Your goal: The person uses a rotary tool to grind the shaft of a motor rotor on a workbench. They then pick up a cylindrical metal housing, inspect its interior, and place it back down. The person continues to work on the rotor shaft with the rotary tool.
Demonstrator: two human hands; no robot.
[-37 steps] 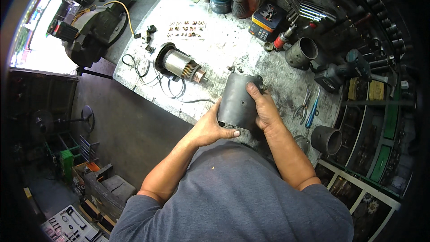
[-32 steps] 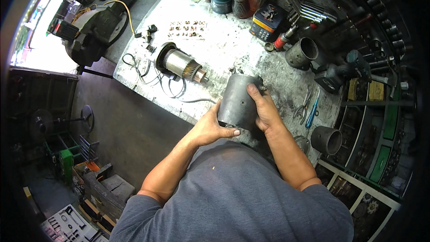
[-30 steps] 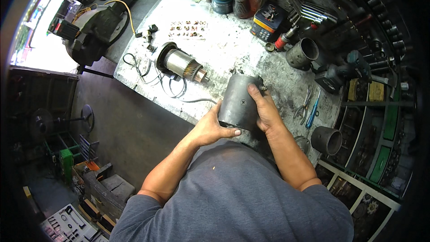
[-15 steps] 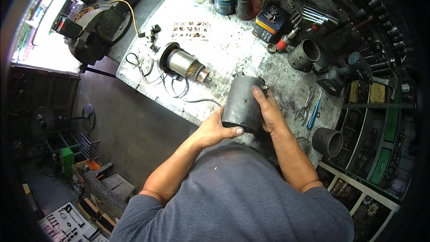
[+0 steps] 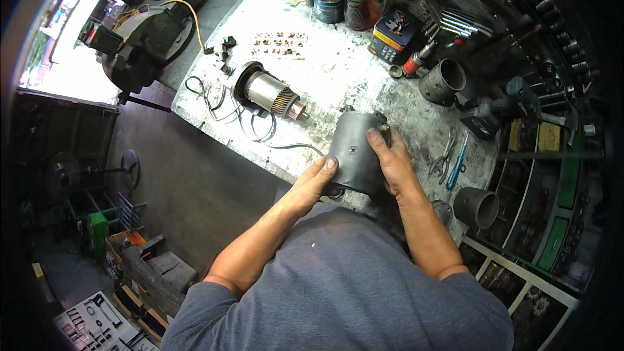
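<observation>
Between both my hands is a dark grey cylindrical motor housing [image 5: 354, 153], held tilted over the near edge of the workbench. My left hand [image 5: 314, 182] grips its lower left side, the thumb lying along the wall. On the right side, my right hand [image 5: 392, 162] wraps round it, thumb near a small terminal bolt at the upper end. A screw head shows in the middle of the wall; the inside is hidden. Left of the housing, a motor armature [image 5: 270, 93] with copper windings and commutator lies on the bench, its far end in a dark round end piece.
The whitish bench [image 5: 338, 58] carries a black cable [image 5: 286, 147], pliers [image 5: 443, 156], a blue screwdriver [image 5: 457, 168], two empty metal cylinders [image 5: 476, 207], a cordless power tool [image 5: 484, 117] and rows of small parts [image 5: 279, 44]. A vise [image 5: 146, 42] stands at the far left.
My left thumb has moved from the housing's lower rim up onto its side wall. The housing has turned slightly in my hands. My right hand keeps its grip.
</observation>
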